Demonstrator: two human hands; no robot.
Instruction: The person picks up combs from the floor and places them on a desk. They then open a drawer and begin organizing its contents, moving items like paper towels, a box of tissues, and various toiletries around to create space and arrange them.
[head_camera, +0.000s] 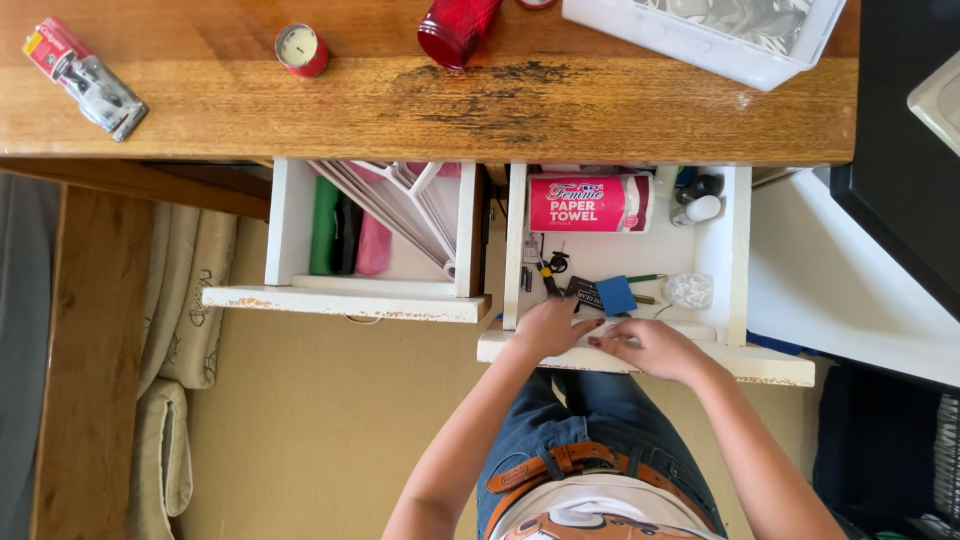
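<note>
My left hand (548, 328) and my right hand (650, 345) meet at the front wall of the open right drawer (735, 250), fingertips almost touching. The left hand's fingers curl down just in front of a dark card (583, 291) and a blue square pad (616, 295). The right hand's fingers are bunched together on the drawer's front edge; whether they pinch something small is hidden. Further back in the drawer lie a pink paper towel roll (590, 202), a clear round container (689, 290), pens and a white bottle (697, 209).
The left drawer (290, 225) is also pulled out, holding green, black and pink rolls and a white wire rack (400, 205). On the wooden countertop (300, 115) sit a red candle (301, 49), a red cup (455, 28), a packaged tool (85, 78) and a white bin (705, 40).
</note>
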